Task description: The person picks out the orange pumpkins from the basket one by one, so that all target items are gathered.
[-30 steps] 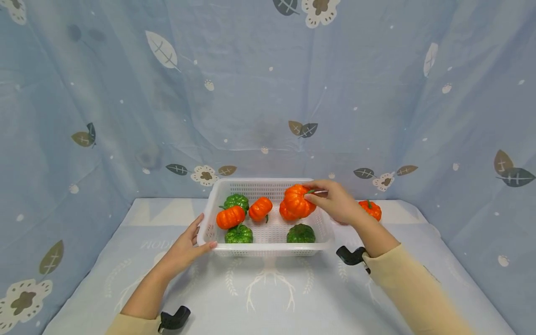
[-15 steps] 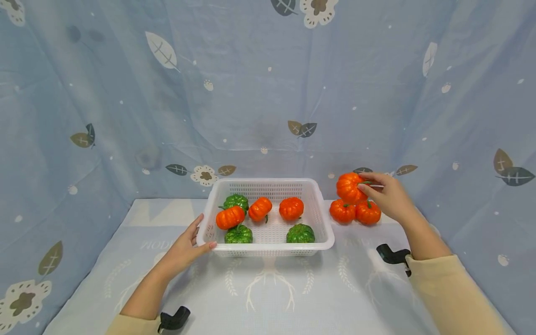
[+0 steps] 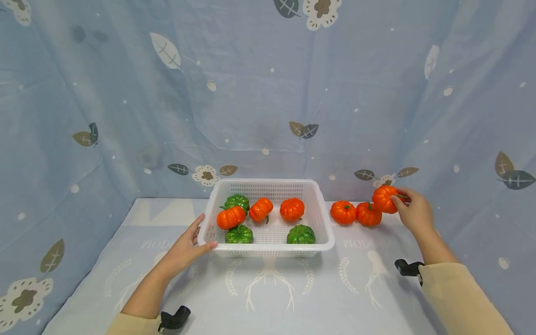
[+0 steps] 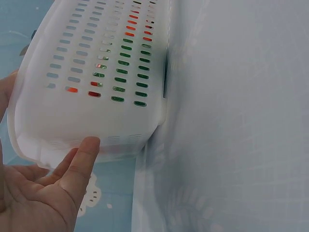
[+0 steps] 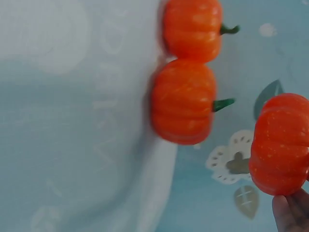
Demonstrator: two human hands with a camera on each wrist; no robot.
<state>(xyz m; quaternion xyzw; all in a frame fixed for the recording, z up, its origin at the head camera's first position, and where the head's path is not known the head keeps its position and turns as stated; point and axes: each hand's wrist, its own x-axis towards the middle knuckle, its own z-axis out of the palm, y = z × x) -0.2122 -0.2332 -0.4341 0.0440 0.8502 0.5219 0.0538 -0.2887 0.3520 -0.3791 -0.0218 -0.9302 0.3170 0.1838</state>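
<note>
My right hand [image 3: 415,214] pinches an orange toy pumpkin [image 3: 385,199] near its green stem. It holds the pumpkin slightly above the table's back edge. In the right wrist view, this held pumpkin [image 5: 280,145] shows at the right with fingertips against it. Two similar pumpkins, one nearer the basket [image 3: 343,213] and one beside the held one [image 3: 368,214], sit side by side. My left hand [image 3: 184,253] grips the left corner of a white plastic basket [image 3: 272,247], its thumb on the rim. In the left wrist view, fingers [image 4: 83,162] touch the basket's outer wall.
Inside the basket lie orange pumpkins [image 3: 292,209], two green bell-pepper-like vegetables [image 3: 239,234] at the left, and a dark green pumpkin [image 3: 301,234] at the front right. A patterned cloth [image 3: 272,288] covers the table; a blue curtain [image 3: 268,93] stands behind and at the sides.
My right hand has carried the orange pumpkin from above the basket to the right, past the two pumpkins on the table, and lowered it. The left hand has stayed at the basket's corner.
</note>
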